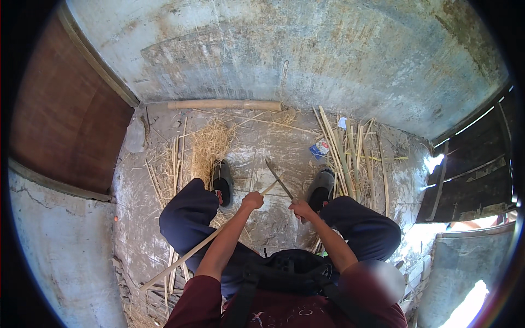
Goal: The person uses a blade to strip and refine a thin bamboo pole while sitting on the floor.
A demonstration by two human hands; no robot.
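Note:
My left hand (pixel 253 200) is closed around a long pale bamboo strip (pixel 186 257). One end of the strip sticks out a little past my fist, and the rest slants back under my left forearm to the lower left. In my closed right hand (pixel 301 210) is a long knife (pixel 279 179), its dark blade angled up and to the left. The blade is close to the strip's far end; whether they touch I cannot tell. Both hands are between my bent knees, above the floor.
Fine shavings (pixel 210 143) are heaped beyond my left shoe (pixel 223 183). More bamboo strips (pixel 350 158) lie beyond my right shoe (pixel 321 188), beside a blue-and-red packet (pixel 319 148). Along the foot of the stained wall (pixel 328 60) rests a thick bamboo pole (pixel 224 104).

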